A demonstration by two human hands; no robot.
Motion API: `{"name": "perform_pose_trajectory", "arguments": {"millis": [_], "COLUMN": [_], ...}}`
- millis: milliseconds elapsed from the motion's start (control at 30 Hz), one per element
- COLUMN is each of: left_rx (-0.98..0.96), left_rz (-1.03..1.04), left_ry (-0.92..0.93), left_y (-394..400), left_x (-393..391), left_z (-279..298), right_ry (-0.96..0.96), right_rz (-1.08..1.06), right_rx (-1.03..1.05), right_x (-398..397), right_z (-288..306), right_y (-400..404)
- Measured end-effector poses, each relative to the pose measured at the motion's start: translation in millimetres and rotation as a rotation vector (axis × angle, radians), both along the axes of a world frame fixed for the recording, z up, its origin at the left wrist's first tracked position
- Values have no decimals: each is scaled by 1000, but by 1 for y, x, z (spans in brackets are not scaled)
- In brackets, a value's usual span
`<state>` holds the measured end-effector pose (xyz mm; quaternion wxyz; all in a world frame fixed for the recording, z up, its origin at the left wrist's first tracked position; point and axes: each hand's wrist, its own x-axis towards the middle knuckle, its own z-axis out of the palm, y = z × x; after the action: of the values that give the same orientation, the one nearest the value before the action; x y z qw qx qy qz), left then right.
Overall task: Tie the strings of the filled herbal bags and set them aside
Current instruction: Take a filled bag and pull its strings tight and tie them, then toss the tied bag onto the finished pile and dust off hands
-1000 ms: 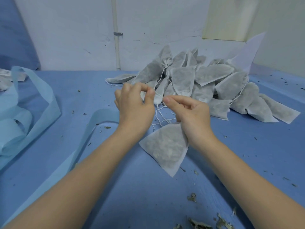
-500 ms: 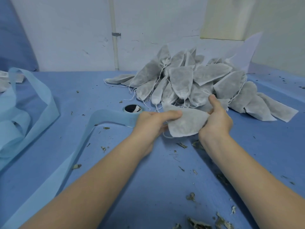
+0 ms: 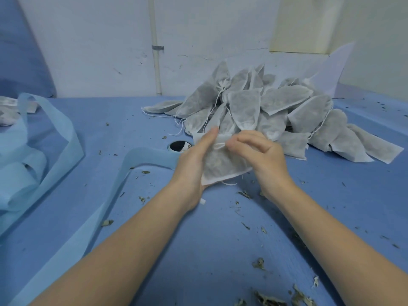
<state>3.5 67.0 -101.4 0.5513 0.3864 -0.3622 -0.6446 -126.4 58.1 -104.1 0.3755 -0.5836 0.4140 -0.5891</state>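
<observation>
A white, translucent non-woven herbal bag, filled with dark dried leaves, is held up just above the blue tabletop between 2 bare hands. The left hand supports it from the left and beneath, thumb lying straight along the bag's upper left edge; whether the rest of its fingers curl behind the bag cannot be seen. The right hand has its fingers bent, the tips pinching at the thin white drawstring near the bag's open top. A loose end of string trails under the bag's lower edge.

Just behind the hands lies a heap of similar filled white bags with strings dangling, piled against a white wall. A round dark hole sits in the tabletop just left of the held bag. A wide light blue fabric strip runs from that hole toward the lower left, and more of it is bunched at the left edge. Dried herb crumbs are scattered over the tabletop.
</observation>
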Motion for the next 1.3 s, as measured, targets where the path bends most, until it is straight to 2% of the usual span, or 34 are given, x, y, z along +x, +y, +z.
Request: {"name": "perform_pose_trajectory", "arguments": {"millis": [300, 467, 533, 700, 767, 867, 1067, 1167, 1300], "left_rx": [-182, -160, -148, -163, -179, -172, -160, -193, -260], "left_rz": [249, 465, 571, 796, 837, 897, 926, 963, 1004], "left_ry": [-341, -314, -265, -210, -172, -195, -227, -321, -478], "left_y": [-3, -11, -13, -12, -14, -17, -22, -22, -16], "left_x": [2, 14, 23, 38, 41, 47, 49, 46, 40], "left_z": [-9, -7, -6, -7, -7, -9, -15, -16, -16], "right_ry": [161, -41, 78, 649, 759, 823, 768, 706, 682], "right_rz": [-37, 11, -27, 32, 37, 51, 144, 167, 84], "right_rx": [-62, 47, 111, 166, 121, 46, -13, 13, 70], "right_x": [0, 1, 3, 16, 27, 42, 55, 62, 74], "right_z": [-3, 2, 0, -10, -9, -6, -7, -10, -17], "right_y": [-3, -13, -20, -36, -40, -46, -55, -55, -54]}}
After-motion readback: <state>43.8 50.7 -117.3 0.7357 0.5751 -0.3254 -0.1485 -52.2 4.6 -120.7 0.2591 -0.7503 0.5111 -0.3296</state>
